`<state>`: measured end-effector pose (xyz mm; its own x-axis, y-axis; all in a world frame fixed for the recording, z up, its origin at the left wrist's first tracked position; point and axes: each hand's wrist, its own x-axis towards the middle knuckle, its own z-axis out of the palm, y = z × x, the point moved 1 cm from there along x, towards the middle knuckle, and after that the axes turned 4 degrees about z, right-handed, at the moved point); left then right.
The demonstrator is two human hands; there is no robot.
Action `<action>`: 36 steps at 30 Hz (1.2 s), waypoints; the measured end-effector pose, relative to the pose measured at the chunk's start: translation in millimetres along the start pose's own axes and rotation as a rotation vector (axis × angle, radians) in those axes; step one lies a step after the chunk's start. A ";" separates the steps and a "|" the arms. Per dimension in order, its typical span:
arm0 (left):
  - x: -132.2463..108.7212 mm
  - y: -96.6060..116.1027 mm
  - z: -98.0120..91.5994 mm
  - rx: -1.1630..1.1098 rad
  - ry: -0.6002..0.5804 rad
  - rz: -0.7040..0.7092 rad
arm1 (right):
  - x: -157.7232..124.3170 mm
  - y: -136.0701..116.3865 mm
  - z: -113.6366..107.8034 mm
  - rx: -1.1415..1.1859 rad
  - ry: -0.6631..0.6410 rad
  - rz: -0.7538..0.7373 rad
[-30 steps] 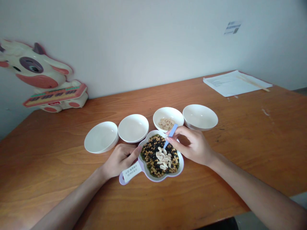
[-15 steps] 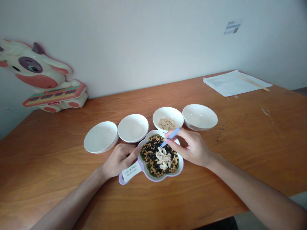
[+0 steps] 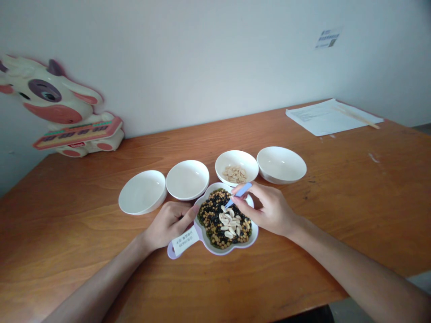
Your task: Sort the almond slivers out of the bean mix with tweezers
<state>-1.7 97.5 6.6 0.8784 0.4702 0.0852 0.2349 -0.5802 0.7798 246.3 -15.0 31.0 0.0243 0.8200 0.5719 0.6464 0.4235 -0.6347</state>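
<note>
My left hand (image 3: 171, 223) grips the left edge of a white and lilac scalloped dish (image 3: 225, 252), its thumb over the rim. The dish has a labelled handle (image 3: 186, 241) that points toward me. Inside lie black, yellow and green beans (image 3: 210, 222), with a small heap of pale seeds (image 3: 230, 222), like pumpkin seeds, on top. Over the dish's right side, my right hand (image 3: 269, 208) pinches lilac tweezers (image 3: 242, 189). Their tips point down at the upper edge of the heap; whether they touch a seed I cannot tell.
Behind the dish stand a white bowl (image 3: 220, 158) holding similar pale seeds, and three more white bowls (image 3: 141, 193), (image 3: 187, 179), (image 3: 281, 164) with nothing seen inside. A cow-shaped toy keyboard (image 3: 79, 130) leans at the back left. Paper (image 3: 316, 119) with thin sticks (image 3: 360, 117) lies back right.
Almost nothing differs. The whole view has shifted very slightly, and the tweezers' tips stay by the heap of pale seeds.
</note>
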 end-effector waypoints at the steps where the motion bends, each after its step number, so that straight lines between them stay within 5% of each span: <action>1: 0.1 0.4 -0.1 0.000 0.001 0.000 | -0.2 -0.4 0.2 0.000 -0.002 -0.003; 36: -0.1 0.0 0.1 0.010 -0.007 -0.010 | -1.7 1.6 2.0 -0.057 -0.122 -0.025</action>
<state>-1.8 97.4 6.5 0.8788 0.4715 0.0730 0.2480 -0.5821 0.7744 245.8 -14.9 28.0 -0.0827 0.8518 0.5173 0.6884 0.4241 -0.5884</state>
